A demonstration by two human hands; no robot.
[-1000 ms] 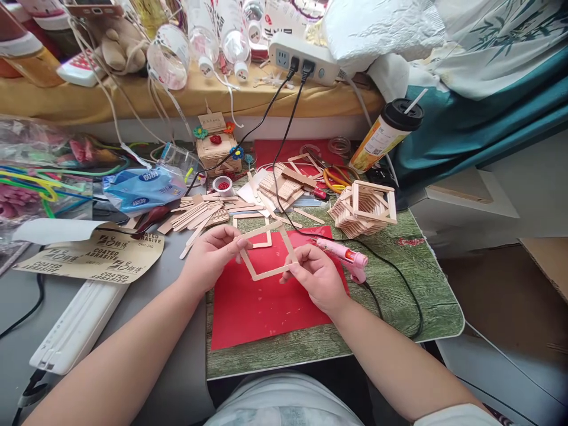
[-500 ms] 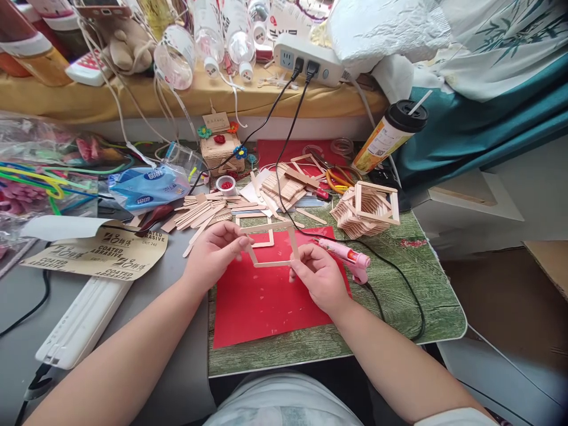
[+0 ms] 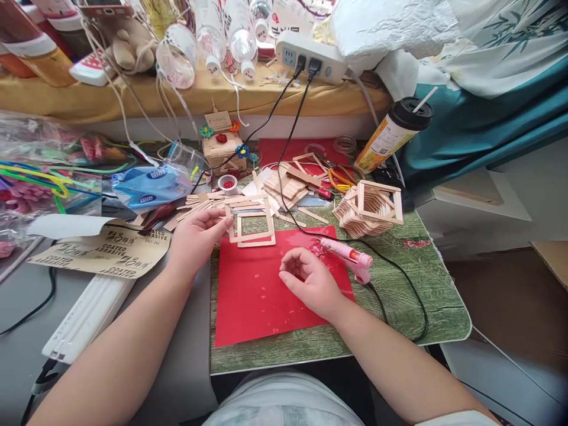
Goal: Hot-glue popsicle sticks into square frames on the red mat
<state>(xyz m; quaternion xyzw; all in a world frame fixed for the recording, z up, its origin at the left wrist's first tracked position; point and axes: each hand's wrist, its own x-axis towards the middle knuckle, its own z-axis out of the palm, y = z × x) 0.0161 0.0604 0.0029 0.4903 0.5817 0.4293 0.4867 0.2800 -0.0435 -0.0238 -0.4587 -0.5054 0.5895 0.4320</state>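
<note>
My left hand [image 3: 197, 239] pinches the left side of a square frame of wooden craft sticks [image 3: 267, 207], thumb toward me. This frame is raised and partly overlaps a second stick frame [image 3: 256, 243], which lies at the back edge of a red sheet [image 3: 261, 302]. My right hand [image 3: 308, 281] hovers over the sheet with nothing in it, fingers loosely curled and thumb apart. Nearest to it, on the right, lies a pink glue gun [image 3: 348, 254] with its nozzle toward the sheet.
A stack of stick frames [image 3: 370, 210] stands at right, by a lidded cup [image 3: 394, 133]. Loose craft sticks [image 3: 204, 204] and a stick pile [image 3: 286, 186] lie behind. A black cord [image 3: 399, 269] runs across the green board [image 3: 439, 302]. Sandpaper [image 3: 102, 251] lies left.
My right hand has let go of the stick frame and drawn slightly down, its fingers curling. My left hand has carried the frame left and back, over the lying one.
</note>
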